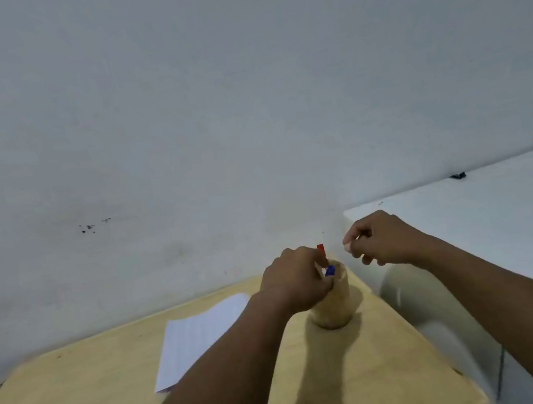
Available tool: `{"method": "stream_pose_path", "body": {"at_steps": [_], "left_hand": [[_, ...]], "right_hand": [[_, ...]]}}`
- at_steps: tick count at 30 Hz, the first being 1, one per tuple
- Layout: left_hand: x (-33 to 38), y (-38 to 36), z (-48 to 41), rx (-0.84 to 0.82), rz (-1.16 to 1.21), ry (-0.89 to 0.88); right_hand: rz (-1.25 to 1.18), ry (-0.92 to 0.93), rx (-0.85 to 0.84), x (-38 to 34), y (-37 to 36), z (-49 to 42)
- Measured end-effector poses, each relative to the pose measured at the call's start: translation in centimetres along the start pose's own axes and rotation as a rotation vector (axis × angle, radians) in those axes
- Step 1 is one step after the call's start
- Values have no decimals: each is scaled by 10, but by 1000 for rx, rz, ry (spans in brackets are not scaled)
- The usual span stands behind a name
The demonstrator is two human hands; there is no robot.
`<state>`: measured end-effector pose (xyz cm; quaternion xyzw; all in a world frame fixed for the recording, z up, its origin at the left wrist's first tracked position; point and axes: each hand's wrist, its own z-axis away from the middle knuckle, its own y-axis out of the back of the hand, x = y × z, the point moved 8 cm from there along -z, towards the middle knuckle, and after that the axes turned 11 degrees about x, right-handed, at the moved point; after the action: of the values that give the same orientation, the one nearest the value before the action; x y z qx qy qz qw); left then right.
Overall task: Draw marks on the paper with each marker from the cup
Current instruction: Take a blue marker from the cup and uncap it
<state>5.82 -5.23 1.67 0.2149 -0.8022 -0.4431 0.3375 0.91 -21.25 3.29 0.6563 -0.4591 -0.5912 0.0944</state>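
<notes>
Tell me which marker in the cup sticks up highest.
The red marker: its tip rises above the left hand at the cup, while the blue marker sits lower, against that hand's fingers.

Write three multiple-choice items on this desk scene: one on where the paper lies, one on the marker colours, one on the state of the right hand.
1. Where is the paper relative to the cup?
A. To its left on the table
B. Under it
C. Inside it

2. Which marker colours show at the cup's mouth?
A. Green and black
B. Red and blue
C. Yellow only

3. What is the right hand doing?
A. Pressing on the paper
B. Gripping the cup
C. Raised off the table, fingers curled

Answers: 1 A, the sheet lies left of the cup. 2 B, a red marker and a blue marker show by the left hand. 3 C, it is in the air right of the cup.
</notes>
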Motion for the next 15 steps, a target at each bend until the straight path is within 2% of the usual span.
{"method": "stream_pose_path", "body": {"at_steps": [4, 8, 11, 15], "left_hand": [[8, -10, -12, 49, -186, -56], [7, -9, -20, 83, -161, -64], [0, 7, -20, 152, -45, 9], [-20, 47, -15, 282, 287, 151]], "right_hand": [[13, -66, -8, 21, -7, -8], [-26, -100, -23, 24, -9, -12], [-60, -98, -32, 18, -12, -9], [-180, -125, -68, -7, -12, 1]]}}
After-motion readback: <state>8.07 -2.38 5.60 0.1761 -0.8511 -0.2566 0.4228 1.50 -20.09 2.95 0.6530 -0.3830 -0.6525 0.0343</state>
